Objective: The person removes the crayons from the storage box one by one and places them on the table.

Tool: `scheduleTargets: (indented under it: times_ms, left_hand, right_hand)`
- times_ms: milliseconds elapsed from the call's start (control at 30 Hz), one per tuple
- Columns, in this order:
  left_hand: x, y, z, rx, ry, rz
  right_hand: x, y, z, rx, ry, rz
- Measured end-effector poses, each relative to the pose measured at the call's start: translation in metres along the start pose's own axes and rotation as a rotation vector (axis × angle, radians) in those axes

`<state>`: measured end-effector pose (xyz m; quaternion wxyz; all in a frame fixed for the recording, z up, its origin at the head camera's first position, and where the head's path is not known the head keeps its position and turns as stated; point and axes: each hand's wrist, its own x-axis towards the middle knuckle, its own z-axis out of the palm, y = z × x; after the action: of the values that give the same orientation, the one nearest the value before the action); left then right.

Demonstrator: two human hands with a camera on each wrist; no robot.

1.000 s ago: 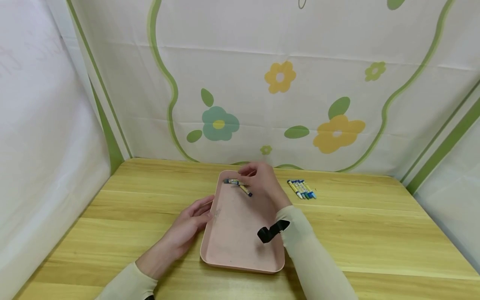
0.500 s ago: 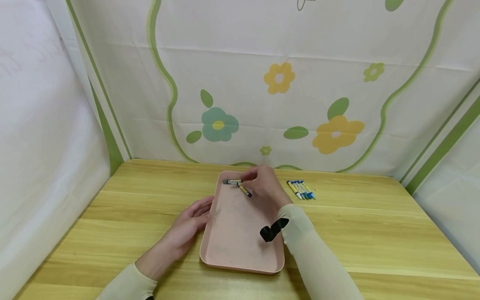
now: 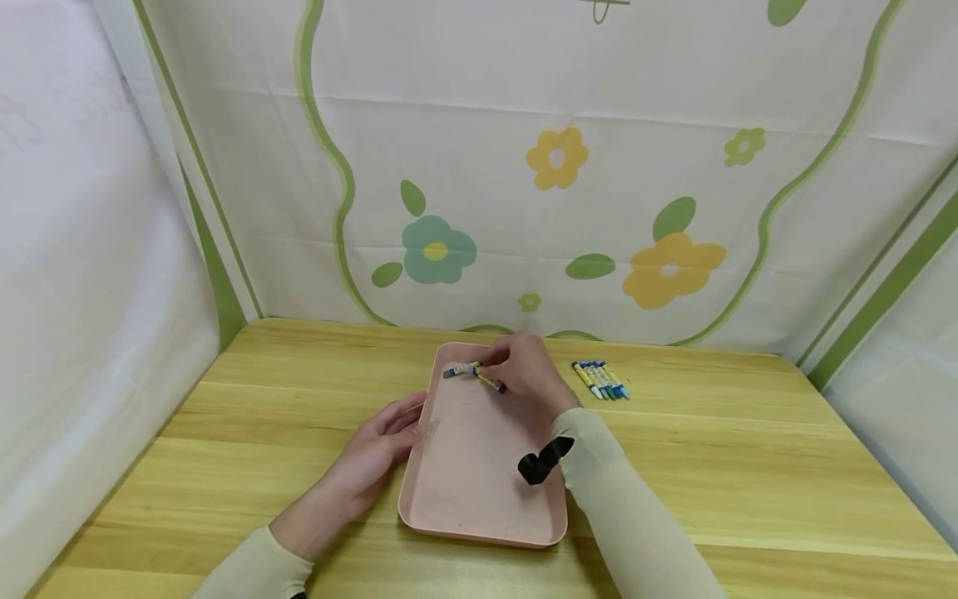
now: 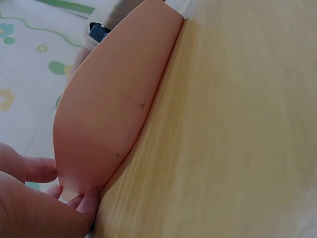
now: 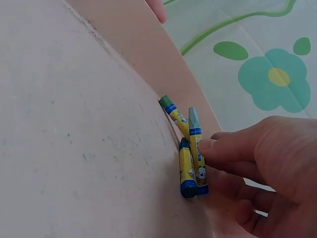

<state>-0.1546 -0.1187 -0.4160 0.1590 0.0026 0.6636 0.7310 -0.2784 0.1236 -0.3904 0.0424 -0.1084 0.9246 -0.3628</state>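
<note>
The pink tray (image 3: 479, 466) lies lengthwise before me. My left hand (image 3: 374, 453) touches the outside of its left wall, fingers fairly straight, thumb near the rim. At the tray's far end my right hand (image 3: 527, 366) pinches a grey-tipped crayon (image 5: 197, 158) in a yellow and blue wrapper; part of the grip is hidden. Against it in the right wrist view rest a dark-tipped crayon (image 5: 187, 171) and a green-tipped crayon (image 5: 174, 115). From the head, these crayons (image 3: 461, 369) are small and overlap.
Several more crayons (image 3: 601, 379) lie side by side on the wooden table (image 3: 711, 466), right of the tray. A flowered curtain (image 3: 486, 166) hangs behind the table, with white cloth at both sides. Marks speckle the tray floor.
The leftmost crayons at the tray's far end have turned and shifted slightly toward me. My right hand has moved a little within the tray's far part. The left hand stays put.
</note>
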Motion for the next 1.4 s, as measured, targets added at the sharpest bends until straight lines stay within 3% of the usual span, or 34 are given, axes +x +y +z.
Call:
scheduleTargets:
  times_ms: [1400]
  left_hand:
    - [-0.0005, -0.0007, -0.0008, 0.008, -0.008, -0.002]
  right_hand:
    - [-0.0003, -0.0004, 0.0045, -0.046, -0.053, 0.064]
